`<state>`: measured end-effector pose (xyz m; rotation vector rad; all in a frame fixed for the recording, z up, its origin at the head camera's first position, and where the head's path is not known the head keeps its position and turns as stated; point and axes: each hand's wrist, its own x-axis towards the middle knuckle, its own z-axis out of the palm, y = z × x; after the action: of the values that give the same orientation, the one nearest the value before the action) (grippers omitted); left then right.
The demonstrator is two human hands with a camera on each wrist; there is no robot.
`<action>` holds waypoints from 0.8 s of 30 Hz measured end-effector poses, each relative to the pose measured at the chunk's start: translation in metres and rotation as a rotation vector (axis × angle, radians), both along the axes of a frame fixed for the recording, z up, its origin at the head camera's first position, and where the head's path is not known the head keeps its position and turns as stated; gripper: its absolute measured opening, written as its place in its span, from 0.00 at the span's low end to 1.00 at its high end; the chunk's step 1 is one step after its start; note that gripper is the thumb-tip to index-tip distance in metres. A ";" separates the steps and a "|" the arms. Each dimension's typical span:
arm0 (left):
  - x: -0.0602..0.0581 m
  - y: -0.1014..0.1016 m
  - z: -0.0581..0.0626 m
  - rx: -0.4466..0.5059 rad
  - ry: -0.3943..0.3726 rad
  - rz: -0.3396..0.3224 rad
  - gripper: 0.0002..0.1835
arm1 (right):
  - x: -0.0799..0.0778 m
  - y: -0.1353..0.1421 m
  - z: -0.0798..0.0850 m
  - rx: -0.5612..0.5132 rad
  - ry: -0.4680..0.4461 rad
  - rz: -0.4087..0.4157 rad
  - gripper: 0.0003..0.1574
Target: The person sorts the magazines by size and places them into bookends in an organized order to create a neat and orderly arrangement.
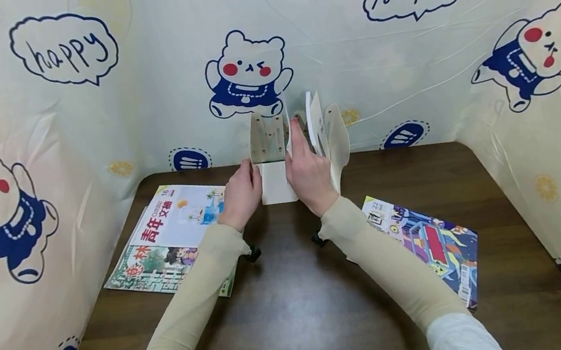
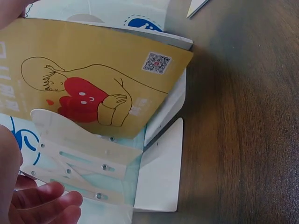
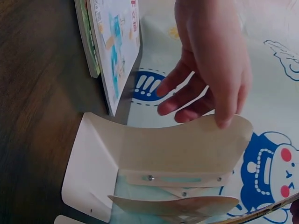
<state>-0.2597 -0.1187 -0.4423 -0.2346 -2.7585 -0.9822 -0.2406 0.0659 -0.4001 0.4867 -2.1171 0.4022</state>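
Note:
A cream adjustable bookend (image 1: 278, 182) with upright dividers stands at the back of the table. My left hand (image 1: 243, 194) grips its left end plate (image 3: 187, 144), thumb on the inner face and fingers behind. A thin magazine (image 2: 145, 93) with a mustard cover and a red heart leans upright among the dividers. My right hand (image 1: 309, 177) holds this magazine, its index finger stretched up along it; most of that hand is outside the wrist views. To its right, a white-edged book (image 1: 312, 124) stands inside the right end plate (image 1: 337, 139).
Overlapping magazines (image 1: 176, 223) lie on the left of the brown table (image 1: 297, 313). On the right, partly under my forearm, lies a colourful purple-blue magazine (image 1: 433, 244). A printed cloth (image 1: 169, 78) hangs close behind the bookend and along both sides.

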 end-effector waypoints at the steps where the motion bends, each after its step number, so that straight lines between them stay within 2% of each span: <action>1: 0.000 0.000 0.000 -0.003 0.007 0.001 0.23 | -0.001 -0.001 -0.001 0.002 -0.003 -0.005 0.40; 8: 0.001 0.000 -0.002 -0.011 0.033 0.007 0.23 | -0.010 -0.007 -0.015 0.025 0.001 -0.035 0.42; 17: 0.000 0.001 -0.002 -0.015 0.046 0.007 0.23 | -0.014 -0.014 -0.017 -0.007 0.012 0.014 0.45; 24: 0.000 0.000 -0.002 -0.016 0.040 0.011 0.23 | -0.017 -0.020 -0.013 -0.030 -0.029 0.018 0.37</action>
<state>-0.2602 -0.1183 -0.4443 -0.2391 -2.7295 -0.9424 -0.2572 0.0462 -0.4130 0.4852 -2.1331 0.4535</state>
